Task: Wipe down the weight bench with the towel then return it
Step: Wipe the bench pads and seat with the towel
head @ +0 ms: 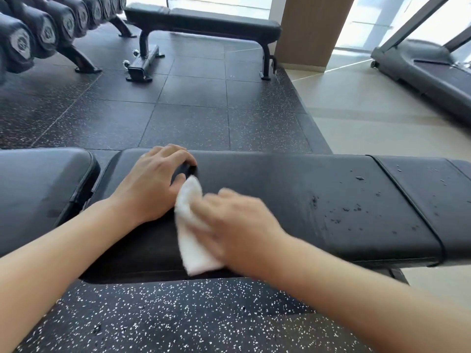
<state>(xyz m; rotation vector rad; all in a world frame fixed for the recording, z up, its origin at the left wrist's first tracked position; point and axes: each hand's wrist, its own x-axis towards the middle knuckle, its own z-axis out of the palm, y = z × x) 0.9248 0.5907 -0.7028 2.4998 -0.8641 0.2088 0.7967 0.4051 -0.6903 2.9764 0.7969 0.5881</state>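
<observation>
You are wiping the weight bench (280,189), and your right hand (237,225) is doing the work: it is pressing the white towel (190,230) onto the pad, the cloth lying crumpled under and just left of your palm. That hand is blurred, so its fingers are probably curling over the towel's edge, though you cannot be sure how tightly. Your left hand (155,182) is resting on the pad just beside the towel, fingers bent and fingertips pressing on the vinyl, grasping nothing and bracing you.

What matters for the coming stroke is direction. The bench's long axis is running left to right across your view, and the water droplets (356,207) are sitting well to the right of the towel, spread over the pad near the strap (413,207). Your right hand is the nearer one, so the sweep is likely heading rightward along that axis.
</observation>
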